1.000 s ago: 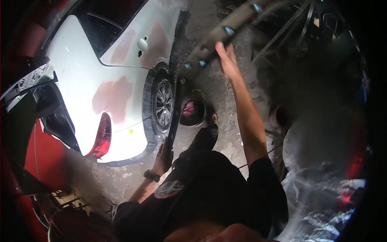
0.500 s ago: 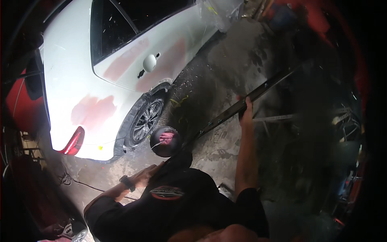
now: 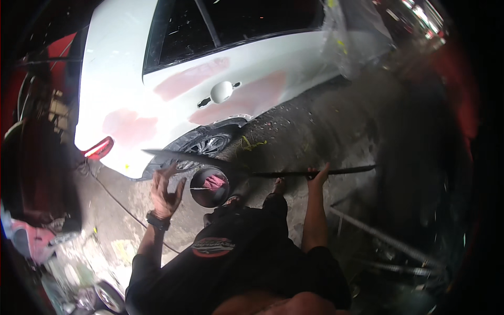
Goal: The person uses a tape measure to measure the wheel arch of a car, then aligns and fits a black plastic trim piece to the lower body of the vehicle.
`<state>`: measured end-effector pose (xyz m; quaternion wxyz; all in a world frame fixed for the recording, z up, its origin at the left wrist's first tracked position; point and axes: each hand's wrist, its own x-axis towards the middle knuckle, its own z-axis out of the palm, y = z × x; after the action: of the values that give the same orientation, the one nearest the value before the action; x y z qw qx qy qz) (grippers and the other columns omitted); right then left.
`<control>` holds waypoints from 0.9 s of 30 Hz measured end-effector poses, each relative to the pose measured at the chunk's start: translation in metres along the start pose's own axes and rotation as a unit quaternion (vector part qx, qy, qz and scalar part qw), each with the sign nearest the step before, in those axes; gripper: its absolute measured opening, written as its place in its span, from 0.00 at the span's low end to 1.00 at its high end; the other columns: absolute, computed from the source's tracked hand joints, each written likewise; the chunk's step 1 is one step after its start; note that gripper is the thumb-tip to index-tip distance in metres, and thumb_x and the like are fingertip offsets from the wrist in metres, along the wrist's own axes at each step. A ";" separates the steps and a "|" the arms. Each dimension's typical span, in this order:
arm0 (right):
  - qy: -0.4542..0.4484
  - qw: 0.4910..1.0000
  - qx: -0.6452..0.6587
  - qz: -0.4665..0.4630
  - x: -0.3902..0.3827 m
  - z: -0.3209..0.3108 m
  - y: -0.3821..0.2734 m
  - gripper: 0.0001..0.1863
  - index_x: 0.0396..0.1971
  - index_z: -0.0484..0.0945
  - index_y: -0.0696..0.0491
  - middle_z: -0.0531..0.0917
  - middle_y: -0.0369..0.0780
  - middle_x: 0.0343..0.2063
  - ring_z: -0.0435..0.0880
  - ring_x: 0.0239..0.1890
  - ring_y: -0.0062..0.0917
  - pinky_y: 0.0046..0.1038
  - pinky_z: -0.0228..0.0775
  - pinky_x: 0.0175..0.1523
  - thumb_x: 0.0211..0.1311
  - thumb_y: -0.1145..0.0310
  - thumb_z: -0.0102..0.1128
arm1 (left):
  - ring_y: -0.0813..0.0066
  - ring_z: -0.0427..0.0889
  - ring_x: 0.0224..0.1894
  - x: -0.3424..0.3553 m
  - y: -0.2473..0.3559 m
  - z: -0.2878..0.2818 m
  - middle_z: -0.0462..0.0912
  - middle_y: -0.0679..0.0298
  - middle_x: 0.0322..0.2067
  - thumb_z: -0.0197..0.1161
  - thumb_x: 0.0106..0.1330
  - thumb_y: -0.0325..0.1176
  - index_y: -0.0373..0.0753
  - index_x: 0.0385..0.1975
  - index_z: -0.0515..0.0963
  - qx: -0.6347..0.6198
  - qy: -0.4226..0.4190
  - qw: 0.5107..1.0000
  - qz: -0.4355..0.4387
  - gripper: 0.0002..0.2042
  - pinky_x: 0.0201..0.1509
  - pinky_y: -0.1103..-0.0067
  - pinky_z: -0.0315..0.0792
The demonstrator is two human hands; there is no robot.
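Observation:
A long, thin dark strip point(image 3: 344, 170), which looks like a piece of car trim, lies across the view in front of me. My right hand point(image 3: 317, 177) grips it toward its right end. My left hand point(image 3: 167, 195) is raised below the strip's left part, open with fingers spread and holding nothing. It appears apart from the strip, though its fingertips are blurred. Between my hands on the floor sits a round black bucket point(image 3: 199, 198) with a pink-red cloth point(image 3: 213, 182) inside. Beyond it stands a white car point(image 3: 121, 73) with pinkish patches on its panels.
Behind the strip is the car's rear wheel point(image 3: 214, 145), partly hidden. Clear plastic sheeting point(image 3: 338, 44) hangs at the car's far end. A metal frame point(image 3: 383, 239) stands at the right. A dark cable point(image 3: 123, 207) crosses the floor at the left.
The strip has swung from a steep diagonal to nearly level, its left end now in front of the wheel. My left hand has come away from beside it and opened. The view has shifted.

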<state>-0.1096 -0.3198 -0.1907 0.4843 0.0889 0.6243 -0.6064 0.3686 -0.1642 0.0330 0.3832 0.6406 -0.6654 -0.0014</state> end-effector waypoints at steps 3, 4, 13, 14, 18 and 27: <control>-0.003 1.000 -0.025 0.005 0.066 0.021 -0.003 0.34 0.51 0.66 0.51 0.71 0.39 0.22 0.74 0.20 0.30 0.40 0.72 0.28 0.59 0.39 0.62 | 0.66 0.82 0.40 -0.033 0.033 0.055 0.83 0.59 0.39 0.70 0.57 0.23 0.38 0.47 0.80 -0.122 -0.065 0.975 -0.174 0.17 0.45 0.71 0.76; 0.005 0.999 -0.036 0.021 0.085 0.024 -0.001 0.35 0.52 0.65 0.52 0.71 0.39 0.21 0.74 0.20 0.31 0.41 0.72 0.28 0.58 0.39 0.62 | 0.68 0.83 0.39 -0.042 0.044 0.076 0.84 0.59 0.38 0.69 0.58 0.24 0.37 0.47 0.80 -0.179 -0.105 0.945 -0.251 0.16 0.44 0.72 0.76; -0.075 0.968 -0.210 0.119 0.142 0.111 -0.002 0.51 0.69 0.59 0.51 0.67 0.47 0.61 0.68 0.61 0.43 0.56 0.60 0.65 0.54 0.30 0.59 | 0.55 0.84 0.44 -0.201 0.054 0.341 0.85 0.55 0.38 0.67 0.61 0.44 0.40 0.49 0.80 -0.184 -0.436 0.831 -0.294 0.20 0.50 0.60 0.76; -0.094 0.964 -0.216 0.126 0.153 0.115 0.004 0.50 0.67 0.60 0.51 0.70 0.47 0.59 0.71 0.58 0.43 0.56 0.62 0.63 0.54 0.29 0.59 | 0.54 0.84 0.45 -0.214 0.057 0.376 0.85 0.55 0.36 0.66 0.61 0.46 0.40 0.48 0.81 -0.150 -0.491 0.822 -0.247 0.20 0.51 0.57 0.75; -0.091 0.952 -0.257 0.138 0.228 0.120 0.038 0.49 0.63 0.62 0.53 0.72 0.45 0.45 0.76 0.43 0.39 0.53 0.70 0.57 0.54 0.28 0.58 | 0.51 0.83 0.45 -0.192 0.063 0.437 0.84 0.56 0.30 0.61 0.63 0.49 0.41 0.41 0.82 -0.081 -0.554 0.818 -0.134 0.18 0.50 0.46 0.72; -0.082 0.943 -0.288 0.147 0.333 0.150 0.128 0.49 0.65 0.60 0.49 0.73 0.41 0.35 0.76 0.33 0.32 0.48 0.67 0.61 0.55 0.26 0.55 | 0.60 0.85 0.43 -0.155 0.112 0.407 0.85 0.57 0.37 0.54 0.72 0.51 0.39 0.40 0.81 -0.260 -0.560 0.680 -0.396 0.20 0.47 0.66 0.77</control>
<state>-0.1172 -0.5733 -0.4833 0.6225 -0.0139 0.7105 -0.3279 0.0470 -0.2107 -0.2775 0.0544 0.5984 -0.4127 -0.6845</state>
